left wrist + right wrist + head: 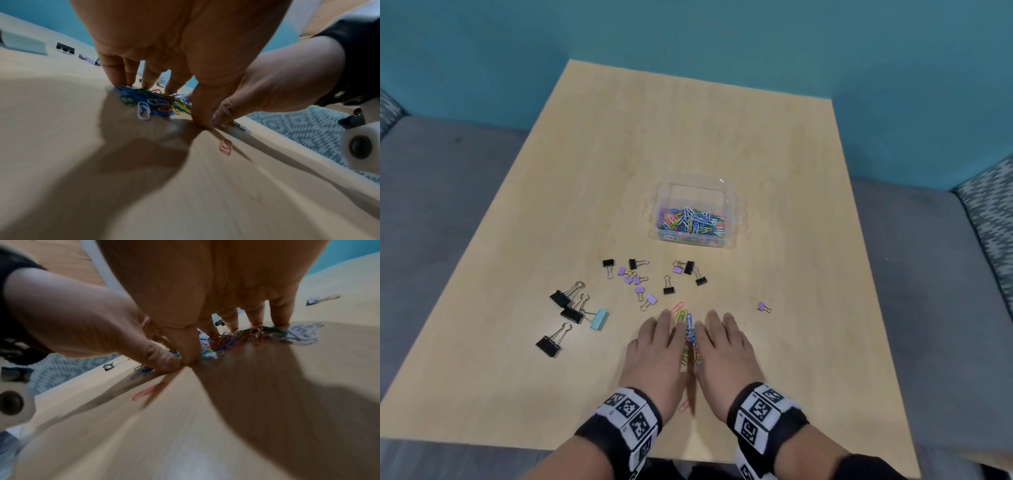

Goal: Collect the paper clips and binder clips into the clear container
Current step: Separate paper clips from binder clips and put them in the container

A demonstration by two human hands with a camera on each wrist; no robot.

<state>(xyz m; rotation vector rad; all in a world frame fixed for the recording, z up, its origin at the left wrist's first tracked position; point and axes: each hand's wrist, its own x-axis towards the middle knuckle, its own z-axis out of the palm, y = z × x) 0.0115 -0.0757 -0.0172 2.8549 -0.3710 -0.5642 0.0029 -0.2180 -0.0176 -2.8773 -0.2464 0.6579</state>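
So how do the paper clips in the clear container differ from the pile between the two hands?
The paper clips in the clear container lie loose and untouched behind its walls; the pile between the hands sits on the bare table, hemmed in by the left hand and right hand. The container's lot looks larger and spread out; the pile is squeezed into a narrow ridge. Both are mixed-colour clips.

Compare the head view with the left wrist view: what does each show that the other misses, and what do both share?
Head view only: the clear plastic container of coloured paper clips, plainly seen, and the large black binder clips at the left.

Left wrist view only: the left hand's palm side, fingertips touching the table.

Both: the left hand and right hand raking a heap of coloured paper clips, and one stray pink paper clip behind them.
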